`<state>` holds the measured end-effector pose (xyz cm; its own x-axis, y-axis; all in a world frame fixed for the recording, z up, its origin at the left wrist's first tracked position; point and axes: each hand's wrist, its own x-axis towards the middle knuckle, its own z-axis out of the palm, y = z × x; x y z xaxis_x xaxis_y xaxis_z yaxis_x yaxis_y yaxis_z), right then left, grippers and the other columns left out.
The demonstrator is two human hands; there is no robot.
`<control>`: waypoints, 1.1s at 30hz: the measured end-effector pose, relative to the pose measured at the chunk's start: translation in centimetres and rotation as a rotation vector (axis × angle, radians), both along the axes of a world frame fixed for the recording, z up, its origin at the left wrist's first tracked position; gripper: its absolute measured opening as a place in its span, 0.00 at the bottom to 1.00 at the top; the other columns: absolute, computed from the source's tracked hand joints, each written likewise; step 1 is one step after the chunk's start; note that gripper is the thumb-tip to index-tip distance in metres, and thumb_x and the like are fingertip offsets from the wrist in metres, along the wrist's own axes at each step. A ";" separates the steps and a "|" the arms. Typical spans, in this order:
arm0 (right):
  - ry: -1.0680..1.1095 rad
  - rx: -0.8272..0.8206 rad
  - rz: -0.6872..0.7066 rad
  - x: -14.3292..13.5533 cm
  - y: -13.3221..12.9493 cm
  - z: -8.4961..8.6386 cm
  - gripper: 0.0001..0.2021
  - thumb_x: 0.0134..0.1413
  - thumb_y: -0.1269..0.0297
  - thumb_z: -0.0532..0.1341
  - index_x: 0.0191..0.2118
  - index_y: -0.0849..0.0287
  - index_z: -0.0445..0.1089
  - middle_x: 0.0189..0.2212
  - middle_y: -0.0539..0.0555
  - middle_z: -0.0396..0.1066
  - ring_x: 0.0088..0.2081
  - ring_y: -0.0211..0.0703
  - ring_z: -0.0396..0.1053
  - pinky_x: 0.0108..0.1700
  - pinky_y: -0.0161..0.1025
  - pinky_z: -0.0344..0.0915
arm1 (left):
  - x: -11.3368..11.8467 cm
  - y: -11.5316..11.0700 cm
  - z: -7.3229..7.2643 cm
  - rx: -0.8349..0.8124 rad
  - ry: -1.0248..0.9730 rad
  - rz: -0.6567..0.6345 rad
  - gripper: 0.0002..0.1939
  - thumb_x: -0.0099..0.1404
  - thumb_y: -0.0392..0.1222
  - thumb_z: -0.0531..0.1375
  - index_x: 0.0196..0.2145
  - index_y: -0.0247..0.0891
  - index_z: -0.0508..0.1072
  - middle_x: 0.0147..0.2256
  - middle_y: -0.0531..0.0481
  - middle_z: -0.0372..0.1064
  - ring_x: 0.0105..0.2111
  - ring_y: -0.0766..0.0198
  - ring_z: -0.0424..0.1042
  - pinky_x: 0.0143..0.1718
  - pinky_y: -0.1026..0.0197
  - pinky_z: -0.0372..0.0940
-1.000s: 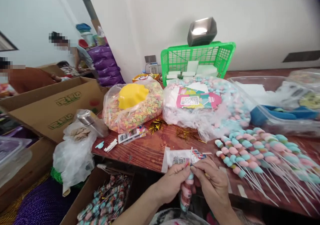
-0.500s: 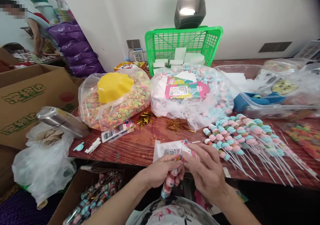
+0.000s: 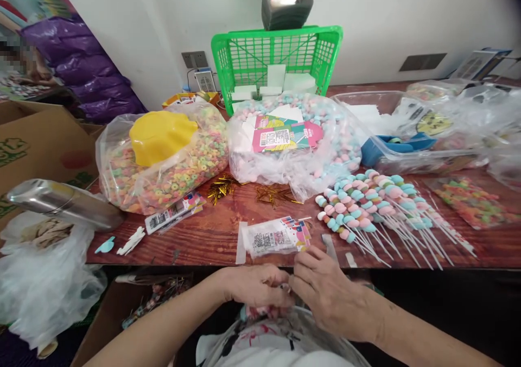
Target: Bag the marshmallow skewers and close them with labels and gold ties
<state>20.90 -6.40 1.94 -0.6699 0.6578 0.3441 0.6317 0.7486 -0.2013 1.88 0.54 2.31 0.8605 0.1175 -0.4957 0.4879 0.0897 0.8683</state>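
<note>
Low in front of my body, at the table's front edge, both hands meet over a wrapped marshmallow skewer (image 3: 260, 312). My left hand (image 3: 254, 286) is closed around it, hiding most of its length. The fingers of my right hand (image 3: 325, 291) are pinched together at its upper end, and what they grip there is hidden. Just beyond the hands lies a stack of printed clear packets (image 3: 277, 236). Gold twist ties (image 3: 222, 189) lie in two small bunches behind it. On the right, several unwrapped marshmallow skewers (image 3: 366, 204) are piled with their white sticks toward me.
A bag of candy rings (image 3: 195, 160) with a yellow bowl (image 3: 163, 136) and a bag of marshmallows (image 3: 342, 150) stand behind. Further back is a green basket (image 3: 337, 46). A steel flask (image 3: 69, 204) lies left; below, a carton (image 3: 101, 312) holds wrapped skewers. Another person appears far left.
Both hands have drawn down and closer to my body with the wrapped skewer, uncovering the packet stack. My right fingers have closed in beside the left hand. The view has shifted right.
</note>
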 end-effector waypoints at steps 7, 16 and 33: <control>0.016 -0.230 -0.292 1.1 4.1 -0.3 0.12 0.58 0.71 0.53 0.25 0.60 0.68 0.23 0.52 0.69 0.28 0.39 0.62 0.33 0.38 0.54 | 1.1 0.9 0.3 1.088 -0.186 0.235 0.13 0.69 0.38 0.48 0.32 0.35 0.70 0.31 0.46 0.69 0.32 0.62 0.65 0.38 0.60 0.61; -0.002 0.395 -0.074 2.3 4.8 2.2 0.10 0.64 0.71 0.52 0.45 0.58 0.69 0.41 0.54 0.73 0.54 0.50 0.59 0.51 0.53 0.49 | 0.9 2.7 2.9 0.025 0.000 0.486 0.16 0.59 0.53 0.58 0.26 0.35 0.67 0.21 0.53 0.67 0.16 0.73 0.62 0.15 0.71 0.50; 0.249 -0.338 -0.184 0.0 3.8 -0.3 0.14 0.58 0.74 0.51 0.23 0.58 0.64 0.21 0.49 0.67 0.28 0.39 0.61 0.41 0.43 0.55 | -0.3 0.4 0.7 0.357 -0.097 0.462 0.13 0.64 0.48 0.57 0.34 0.35 0.74 0.28 0.49 0.68 0.29 0.65 0.67 0.32 0.63 0.61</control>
